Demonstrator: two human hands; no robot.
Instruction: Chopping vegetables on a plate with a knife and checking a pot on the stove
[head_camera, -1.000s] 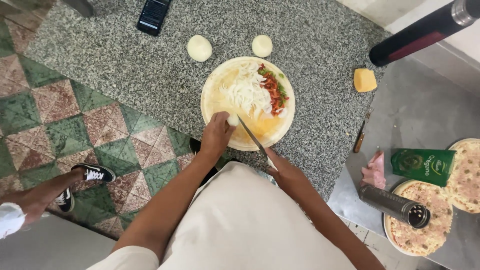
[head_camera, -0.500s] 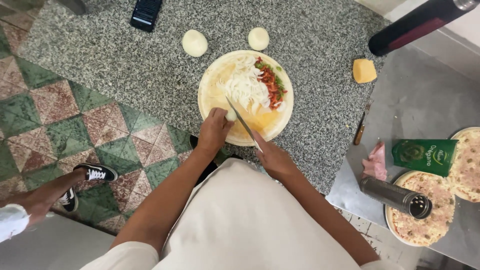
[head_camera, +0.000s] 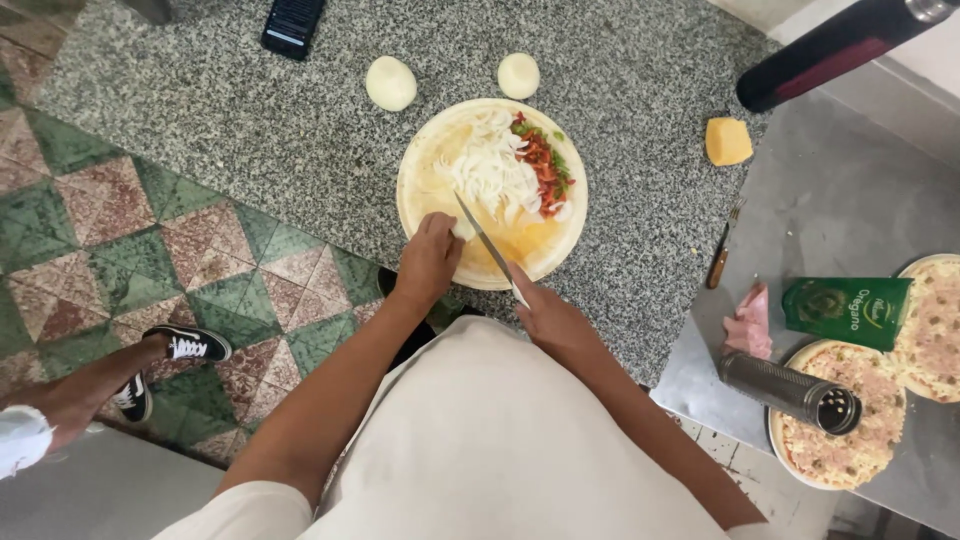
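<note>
Right hand (head_camera: 548, 315) grips the knife (head_camera: 487, 247); left hand (head_camera: 430, 255) pinches an onion piece (head_camera: 462, 231). Sliced onion (head_camera: 492, 175) piled on the board (head_camera: 420, 200); two peeled onions (head_camera: 391, 83) wait uncut.

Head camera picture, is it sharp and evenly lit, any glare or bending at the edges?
Head view: soft, even light with faint shadows; no strong glare on the granite counter. The cutting board, knife, left hand and right hand look sharp. Wide-angle bending shows at the edges, as on the floor tiles.
</note>
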